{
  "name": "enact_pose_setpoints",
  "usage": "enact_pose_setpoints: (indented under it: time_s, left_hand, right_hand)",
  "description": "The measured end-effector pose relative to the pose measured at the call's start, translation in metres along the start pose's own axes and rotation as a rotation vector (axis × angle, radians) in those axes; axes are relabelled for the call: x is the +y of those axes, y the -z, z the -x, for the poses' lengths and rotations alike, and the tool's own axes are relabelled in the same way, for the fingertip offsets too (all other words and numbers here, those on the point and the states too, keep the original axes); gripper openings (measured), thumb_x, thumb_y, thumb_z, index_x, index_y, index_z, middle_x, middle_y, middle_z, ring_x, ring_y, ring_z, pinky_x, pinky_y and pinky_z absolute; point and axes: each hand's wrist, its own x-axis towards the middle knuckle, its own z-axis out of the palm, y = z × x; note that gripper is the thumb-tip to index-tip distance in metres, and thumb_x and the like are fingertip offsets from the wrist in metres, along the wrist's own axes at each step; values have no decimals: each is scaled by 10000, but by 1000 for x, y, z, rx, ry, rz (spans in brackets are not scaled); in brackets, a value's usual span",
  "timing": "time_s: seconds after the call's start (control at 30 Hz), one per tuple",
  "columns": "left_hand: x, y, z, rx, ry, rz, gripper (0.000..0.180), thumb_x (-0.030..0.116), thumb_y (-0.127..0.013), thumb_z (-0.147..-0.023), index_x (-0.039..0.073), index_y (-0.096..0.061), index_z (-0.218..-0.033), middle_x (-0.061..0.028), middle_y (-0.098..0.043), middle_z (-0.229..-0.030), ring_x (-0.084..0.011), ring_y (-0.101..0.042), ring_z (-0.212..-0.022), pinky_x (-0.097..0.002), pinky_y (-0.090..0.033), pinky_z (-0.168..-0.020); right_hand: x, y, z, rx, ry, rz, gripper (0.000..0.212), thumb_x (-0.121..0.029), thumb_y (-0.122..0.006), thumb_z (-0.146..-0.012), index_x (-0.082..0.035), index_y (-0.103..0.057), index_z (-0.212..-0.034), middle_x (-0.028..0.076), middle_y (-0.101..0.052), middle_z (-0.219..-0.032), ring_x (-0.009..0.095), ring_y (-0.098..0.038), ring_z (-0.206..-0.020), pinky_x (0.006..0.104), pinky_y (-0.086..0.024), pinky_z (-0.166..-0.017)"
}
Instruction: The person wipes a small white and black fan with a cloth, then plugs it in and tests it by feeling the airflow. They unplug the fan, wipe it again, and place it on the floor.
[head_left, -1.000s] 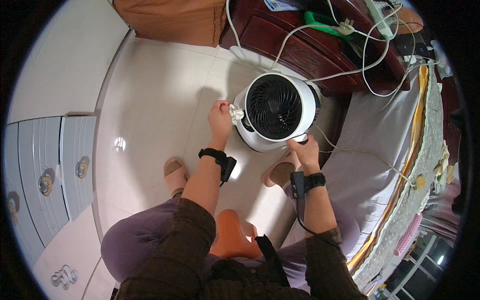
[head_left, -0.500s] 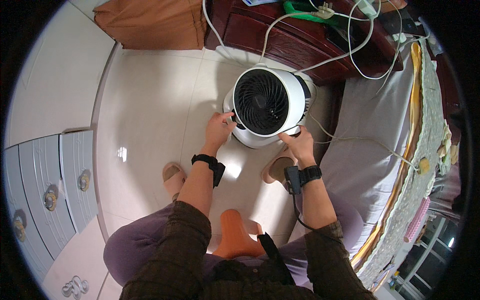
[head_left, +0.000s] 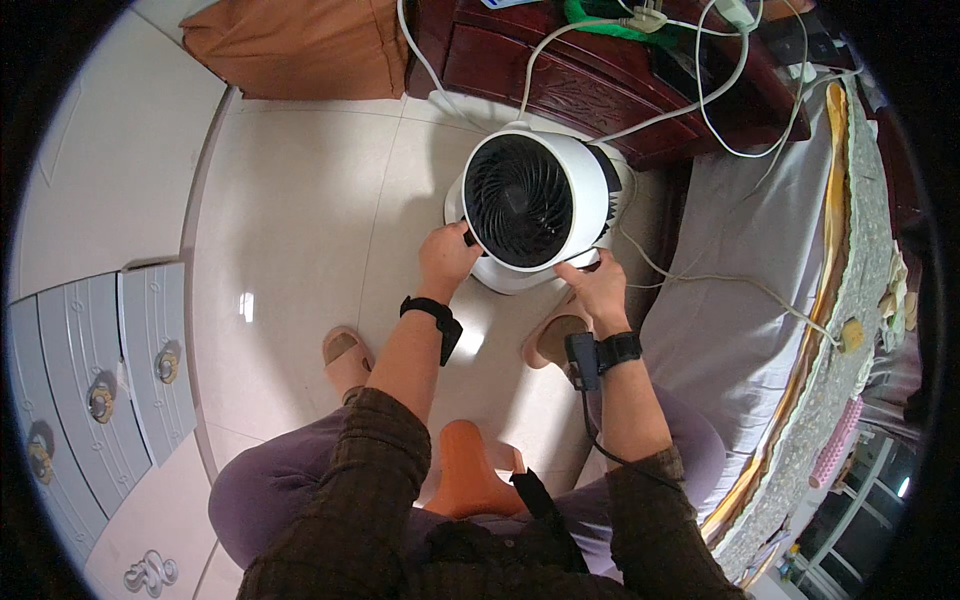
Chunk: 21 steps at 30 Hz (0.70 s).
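A round white fan (head_left: 590,195) with a black spiral grille (head_left: 518,202) stands on the tiled floor before me, its grille tilted up toward me. My left hand (head_left: 447,262) is closed at the fan's lower left side, its fingertips hidden behind the housing beside a dark part. At the lower right, my right hand (head_left: 600,285) grips the fan near its white base (head_left: 503,278), the thumb lying along the lower rim. Black bands with small devices circle both wrists.
A dark red wooden cabinet (head_left: 530,75) with several cables stands behind the fan. To the right is a bed (head_left: 735,260); a cord crosses it. Grey drawers (head_left: 150,350) line the left. Brown fabric (head_left: 300,50) lies far left. An orange stool (head_left: 465,475) is beneath me.
My left hand has moved slightly right and its fingers have closed in behind the fan's left side. The fan's face has shifted slightly left; my right hand stays nearly still.
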Motion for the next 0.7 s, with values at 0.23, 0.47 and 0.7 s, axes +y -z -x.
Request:
enact_pose_setpoints:
  time_s: [0.23,0.47,0.7]
  left_hand:
    - [0,-21,11,169,64,-82,258,295,-772,-788,82,-696,-913,-153,-726,-894,-380,-706,-845,-465,-564,-719]
    - [14,-14,11,101,231,-23,349,339,-780,-803,109,-638,-1024,-138,-733,-920,-367,-713,-870,-467,-564,-731]
    - [16,3,3,31,7,-13,412,414,-767,-807,109,-666,-1066,-134,-737,-957,-359,-710,-881,-477,-564,-733]
  right_hand:
    - [-4,-1,6,-12,10,25,845,-470,-858,-659,79,-610,-1252,276,-709,-1114,391,-698,-1062,426,-539,-948]
    - [0,-3,1,-30,-37,-34,824,-444,-842,-664,79,-608,-1257,281,-703,-1133,391,-691,-1083,417,-534,-959]
    - [13,-3,-5,-52,-64,-61,813,-434,-851,-647,72,-620,-1241,270,-703,-1150,382,-687,-1096,410,-531,-964]
